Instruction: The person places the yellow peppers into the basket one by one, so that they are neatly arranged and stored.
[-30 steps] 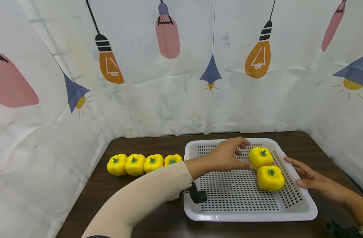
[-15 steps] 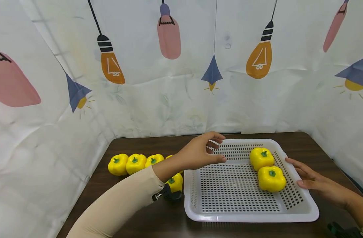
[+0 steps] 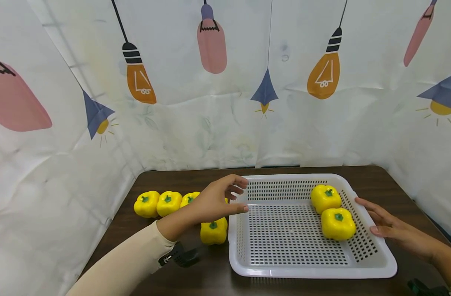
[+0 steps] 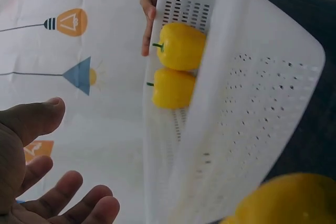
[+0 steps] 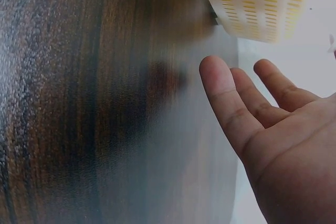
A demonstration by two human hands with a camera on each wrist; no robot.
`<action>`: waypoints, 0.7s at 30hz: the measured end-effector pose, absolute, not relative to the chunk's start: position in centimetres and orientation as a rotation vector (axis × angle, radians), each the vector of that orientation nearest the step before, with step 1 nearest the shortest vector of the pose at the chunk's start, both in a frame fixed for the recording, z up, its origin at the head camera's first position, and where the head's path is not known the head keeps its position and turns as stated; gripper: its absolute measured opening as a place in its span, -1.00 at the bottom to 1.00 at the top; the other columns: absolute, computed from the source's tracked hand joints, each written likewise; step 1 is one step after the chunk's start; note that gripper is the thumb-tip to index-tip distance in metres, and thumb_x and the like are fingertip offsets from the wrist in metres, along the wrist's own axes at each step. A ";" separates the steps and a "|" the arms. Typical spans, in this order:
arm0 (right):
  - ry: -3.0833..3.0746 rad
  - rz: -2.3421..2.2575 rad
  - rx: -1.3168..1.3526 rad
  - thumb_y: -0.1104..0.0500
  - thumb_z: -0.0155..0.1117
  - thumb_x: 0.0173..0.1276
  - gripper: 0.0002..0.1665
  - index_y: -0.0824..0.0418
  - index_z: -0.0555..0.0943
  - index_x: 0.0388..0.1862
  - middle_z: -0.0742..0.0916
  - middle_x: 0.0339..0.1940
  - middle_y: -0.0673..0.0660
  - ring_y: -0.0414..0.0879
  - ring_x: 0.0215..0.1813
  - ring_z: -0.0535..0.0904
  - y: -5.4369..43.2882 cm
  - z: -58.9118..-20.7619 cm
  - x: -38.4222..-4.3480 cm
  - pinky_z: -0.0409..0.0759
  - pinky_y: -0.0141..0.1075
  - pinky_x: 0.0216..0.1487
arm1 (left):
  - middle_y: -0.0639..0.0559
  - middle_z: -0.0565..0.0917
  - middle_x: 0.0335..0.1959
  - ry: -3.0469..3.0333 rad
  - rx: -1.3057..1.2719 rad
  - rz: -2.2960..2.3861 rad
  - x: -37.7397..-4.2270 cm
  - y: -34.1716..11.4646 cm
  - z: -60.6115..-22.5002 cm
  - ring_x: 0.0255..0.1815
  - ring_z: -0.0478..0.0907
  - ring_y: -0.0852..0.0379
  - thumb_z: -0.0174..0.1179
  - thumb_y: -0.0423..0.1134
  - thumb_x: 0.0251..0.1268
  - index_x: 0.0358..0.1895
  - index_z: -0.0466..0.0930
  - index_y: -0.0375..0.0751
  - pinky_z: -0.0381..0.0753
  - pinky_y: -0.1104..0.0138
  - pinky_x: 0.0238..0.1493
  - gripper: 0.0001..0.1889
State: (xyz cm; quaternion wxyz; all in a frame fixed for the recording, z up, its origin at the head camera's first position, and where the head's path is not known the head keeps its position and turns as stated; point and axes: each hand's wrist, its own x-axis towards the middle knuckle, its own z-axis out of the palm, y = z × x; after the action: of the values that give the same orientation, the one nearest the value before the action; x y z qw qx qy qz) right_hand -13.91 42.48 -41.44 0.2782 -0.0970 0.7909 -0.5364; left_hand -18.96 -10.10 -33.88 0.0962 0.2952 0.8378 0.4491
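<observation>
Two yellow bell peppers with green stems, a rear one [image 3: 326,198] and a front one [image 3: 338,224], lie against the right wall of a white perforated plastic basket [image 3: 310,272]. My left hand [image 3: 218,199] hovers at the basket's left rim, fingers loosely bent and holding nothing. Under and behind it, the left hand partly hides a row of yellow bell peppers [image 3: 168,203] on the table. One more bell pepper [image 3: 213,231] sits nearer, just left of the basket. My right hand [image 3: 395,226] is at the basket's right wall with relaxed fingers, fingertips close to the rim.
The dark wood-grain table [image 3: 195,275] carries everything. Behind it and at both sides hangs a white printed cloth [image 3: 195,127] with lamp and bulb pictures. Black wrist devices [image 3: 181,255] are strapped below the hands.
My left hand has moved left, from above the peppers inside the basket to its left rim, uncovering the near pepper on the table. The right hand stays in place.
</observation>
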 end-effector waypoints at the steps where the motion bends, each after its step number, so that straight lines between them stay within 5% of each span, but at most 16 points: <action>1: 2.118 -1.443 -0.262 0.05 -0.14 0.62 -0.12 -0.43 -0.32 0.67 -0.26 0.54 0.65 0.22 0.28 0.51 42.5 -41.5 -13.9 0.66 0.20 0.04 | 0.03 0.58 0.23 2.487 0.863 1.329 -18.8 -10.6 -34.0 0.22 0.56 0.04 0.50 -0.07 0.22 0.35 0.47 -0.02 0.60 0.13 0.21 -0.36; 14: 2.113 -1.460 -0.283 0.07 -0.16 0.61 -0.12 -0.49 -0.31 0.66 -0.30 0.53 0.65 0.21 0.27 0.51 42.8 -41.6 -14.0 0.70 0.09 0.00 | -0.04 0.58 0.25 2.498 0.730 1.340 -17.4 -15.5 -36.1 0.25 0.56 -0.06 0.52 -0.14 0.20 0.31 0.50 -0.02 0.56 -0.03 0.25 -0.39; 21: 2.085 -1.469 -0.289 0.09 -0.19 0.64 -0.13 -0.45 -0.33 0.67 -0.25 0.52 0.67 0.22 0.26 0.52 42.7 -41.6 -13.9 0.69 0.11 0.01 | 0.02 0.57 0.28 2.518 0.737 1.269 -16.7 -17.0 -37.7 0.29 0.53 0.02 0.50 -0.13 0.24 0.35 0.47 -0.11 0.54 0.05 0.30 -0.36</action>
State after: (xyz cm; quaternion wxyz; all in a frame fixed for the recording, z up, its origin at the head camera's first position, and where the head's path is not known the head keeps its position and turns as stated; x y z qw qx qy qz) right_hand -13.91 42.72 -41.65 0.2835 -0.1079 0.7790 -0.5488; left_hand -16.66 -17.03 -37.74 0.1134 0.2512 0.8585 0.4326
